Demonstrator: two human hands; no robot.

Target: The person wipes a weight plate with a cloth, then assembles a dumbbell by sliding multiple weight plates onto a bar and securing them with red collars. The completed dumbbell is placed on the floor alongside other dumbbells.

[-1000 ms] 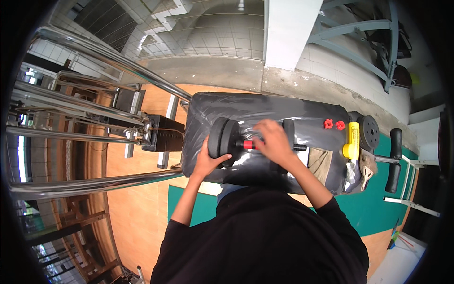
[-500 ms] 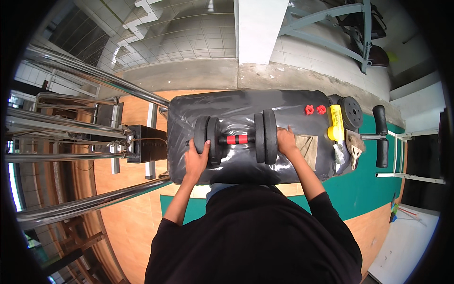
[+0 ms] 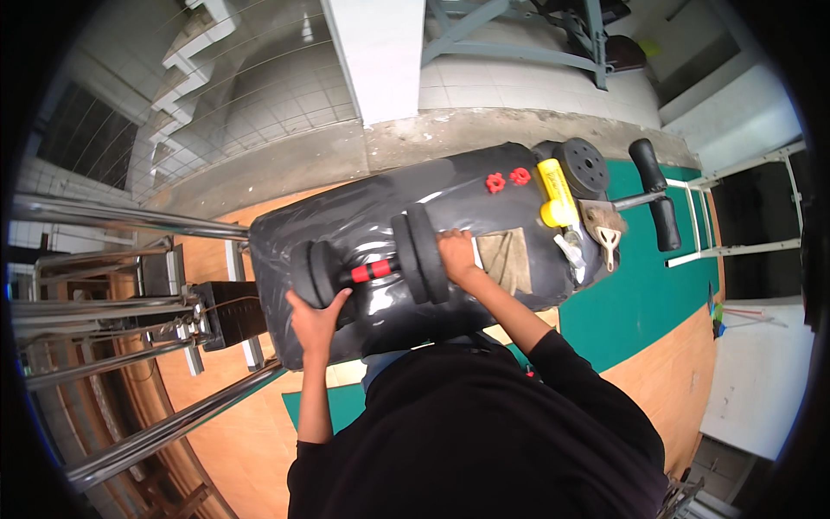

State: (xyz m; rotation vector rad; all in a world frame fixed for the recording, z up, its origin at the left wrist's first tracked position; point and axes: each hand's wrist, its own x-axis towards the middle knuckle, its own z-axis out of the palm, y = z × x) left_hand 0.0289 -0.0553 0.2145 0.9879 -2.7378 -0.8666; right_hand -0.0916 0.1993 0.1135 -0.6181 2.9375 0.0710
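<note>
A dumbbell with black plates at both ends and a red and black grip (image 3: 372,272) lies across the plastic-covered black bench (image 3: 380,195). My left hand (image 3: 315,323) straddles the near edge of the left plates (image 3: 313,273), thumb on one side and fingers on the other. Against the outer face of the right plates (image 3: 422,253), my right hand (image 3: 458,256) is curled at the bar's end, which it hides. A khaki cloth (image 3: 507,259) lies beside that hand. Two red star-shaped collars (image 3: 494,182) sit farther back on the bench.
At the bench's right end are a yellow bottle (image 3: 556,192), a loose black weight plate (image 3: 585,167), a brush (image 3: 607,233) and a crumpled clear-and-white packet (image 3: 571,249). Padded rollers (image 3: 654,195) stand beyond. Chrome rails (image 3: 130,216) and a weight stack (image 3: 229,313) flank the left.
The view has turned, so the bench appears tilted and shifted left. My left hand has slid from the left plates' outer side to their near edge. My right hand stays at the other end.
</note>
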